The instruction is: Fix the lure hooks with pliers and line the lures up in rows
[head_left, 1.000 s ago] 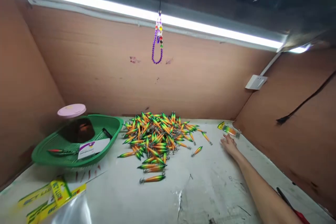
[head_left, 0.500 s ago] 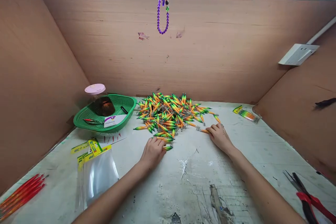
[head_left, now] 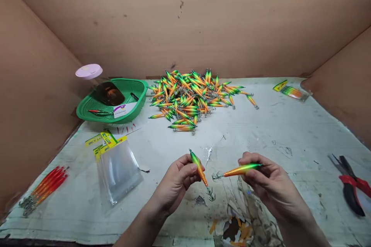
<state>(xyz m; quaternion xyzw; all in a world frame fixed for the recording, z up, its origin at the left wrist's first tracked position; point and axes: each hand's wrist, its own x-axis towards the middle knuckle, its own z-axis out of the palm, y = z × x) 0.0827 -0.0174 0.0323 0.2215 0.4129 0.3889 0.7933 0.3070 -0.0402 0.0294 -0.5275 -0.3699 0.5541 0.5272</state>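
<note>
While the left hand (head_left: 174,185) pinches a steeply tilted lure (head_left: 198,168) and the right hand (head_left: 271,187) a near-level lure (head_left: 242,170) — each grip closed — both hang above the desk (head_left: 290,131), well apart from the pile (head_left: 191,98).

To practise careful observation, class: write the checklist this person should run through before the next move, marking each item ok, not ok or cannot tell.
1. Left hand grip on left lure: ok, pinched near its middle.
2. Right hand grip on right lure: ok, held by fingertips.
3. Hooks of both lures apart: ok, a gap shows.
4. Hooks undamaged: cannot tell, too small.
5. Empty bags beside the left hand: ok, flat on the table.
6. Pliers away from both hands: ok, far right.
</note>
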